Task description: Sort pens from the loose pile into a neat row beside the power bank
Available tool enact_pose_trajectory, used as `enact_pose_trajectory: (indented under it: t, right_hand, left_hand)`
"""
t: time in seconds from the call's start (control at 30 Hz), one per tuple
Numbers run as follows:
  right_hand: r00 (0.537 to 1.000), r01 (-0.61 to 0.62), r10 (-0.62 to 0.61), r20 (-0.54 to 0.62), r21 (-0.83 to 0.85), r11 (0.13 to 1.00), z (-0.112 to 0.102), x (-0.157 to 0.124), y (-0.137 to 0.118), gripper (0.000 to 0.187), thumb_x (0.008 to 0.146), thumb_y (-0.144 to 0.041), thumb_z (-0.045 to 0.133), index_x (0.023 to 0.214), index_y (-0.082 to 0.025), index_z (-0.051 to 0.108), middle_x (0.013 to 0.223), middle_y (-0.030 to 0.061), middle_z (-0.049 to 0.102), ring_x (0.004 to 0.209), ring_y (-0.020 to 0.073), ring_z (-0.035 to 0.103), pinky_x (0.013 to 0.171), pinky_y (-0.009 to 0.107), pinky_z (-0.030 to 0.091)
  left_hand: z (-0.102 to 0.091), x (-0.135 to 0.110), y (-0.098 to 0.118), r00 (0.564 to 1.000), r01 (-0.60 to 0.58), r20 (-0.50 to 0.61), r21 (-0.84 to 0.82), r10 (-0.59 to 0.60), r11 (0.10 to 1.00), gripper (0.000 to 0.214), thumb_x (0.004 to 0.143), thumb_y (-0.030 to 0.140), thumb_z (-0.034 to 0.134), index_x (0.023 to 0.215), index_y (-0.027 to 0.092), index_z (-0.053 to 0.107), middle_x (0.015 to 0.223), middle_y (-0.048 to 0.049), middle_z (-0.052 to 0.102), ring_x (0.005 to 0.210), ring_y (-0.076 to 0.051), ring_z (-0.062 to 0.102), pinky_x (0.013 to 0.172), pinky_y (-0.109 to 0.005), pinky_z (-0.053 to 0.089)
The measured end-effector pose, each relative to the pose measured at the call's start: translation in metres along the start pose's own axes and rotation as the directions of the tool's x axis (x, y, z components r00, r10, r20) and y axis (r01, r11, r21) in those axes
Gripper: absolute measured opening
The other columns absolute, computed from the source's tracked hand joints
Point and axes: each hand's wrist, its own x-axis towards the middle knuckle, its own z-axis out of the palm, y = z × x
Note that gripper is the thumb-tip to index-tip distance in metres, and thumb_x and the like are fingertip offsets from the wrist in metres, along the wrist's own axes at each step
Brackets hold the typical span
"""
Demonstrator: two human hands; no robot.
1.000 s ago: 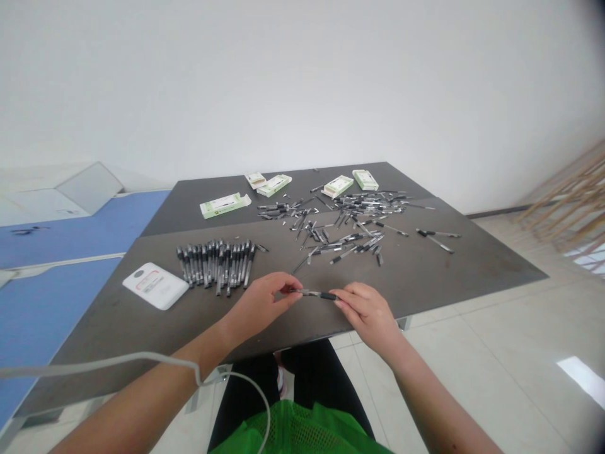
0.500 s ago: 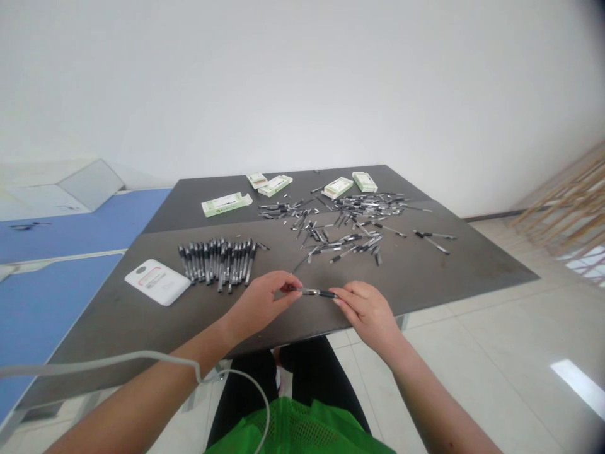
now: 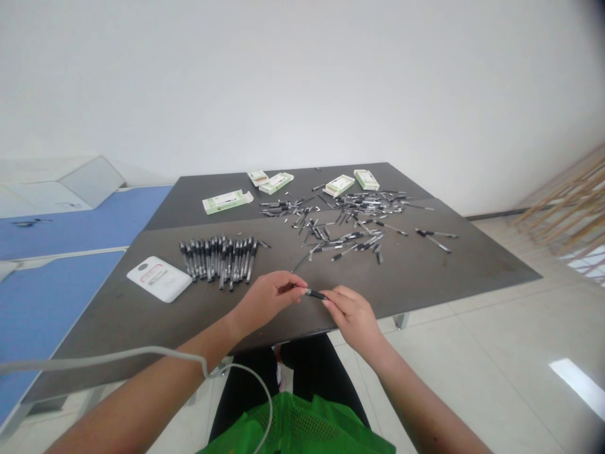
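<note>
Closer together than before, the left hand (image 3: 267,299) and the right hand (image 3: 352,318) now almost meet, and less of the pen shows between them. Both hands are closed in a tight pinch: the left fingers (image 3: 289,290) and the right fingertips (image 3: 328,302) have hold of a slim black gel pen (image 3: 314,294), held over a dark grey table (image 3: 401,284). Beyond the left hand lies a tight row of black pens (image 3: 217,261), just beside a white rounded plastic box (image 3: 158,279). Farther off — scattered pen parts (image 3: 340,227) and green-and-white cardboard boxes (image 3: 339,185).
</note>
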Motion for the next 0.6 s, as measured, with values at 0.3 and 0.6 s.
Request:
enact_pose_trajectory:
  t: [0.3, 0.6]
  right_hand:
    - [0.976, -0.217, 0.206, 0.071, 0.292, 0.931, 0.027, 0.008, -0.004, 0.023, 0.089, -0.028, 0.049, 0.095, -0.021, 0.071, 0.079, 0.0031, 0.064, 0.075, 0.0152, 0.06, 0.066, 0.025, 0.047]
    - [0.958, -0.279, 0.271, -0.098, -0.082, 0.957, 0.063, 0.019, 0.015, 0.03, 0.091, -0.029, 0.042, 0.097, -0.018, 0.069, 0.085, 0.0089, 0.066, 0.081, 0.02, 0.06, 0.073, 0.031, 0.045]
  left_hand:
    - [-0.022, -0.017, -0.035, 0.976, 0.139, -0.159, -0.093, -0.152, 0.986, 0.038, 0.087, 0.042, 0.046, 0.113, 0.018, 0.061, 0.095, -0.0063, 0.071, 0.087, -0.018, 0.066, 0.083, -0.032, 0.051]
    - [-0.01, -0.019, -0.06, 0.924, 0.027, -0.369, 0.334, 0.104, 0.942, 0.035, 0.087, 0.035, 0.047, 0.115, 0.017, 0.057, 0.11, -0.0094, 0.063, 0.1, -0.019, 0.059, 0.096, -0.036, 0.042]
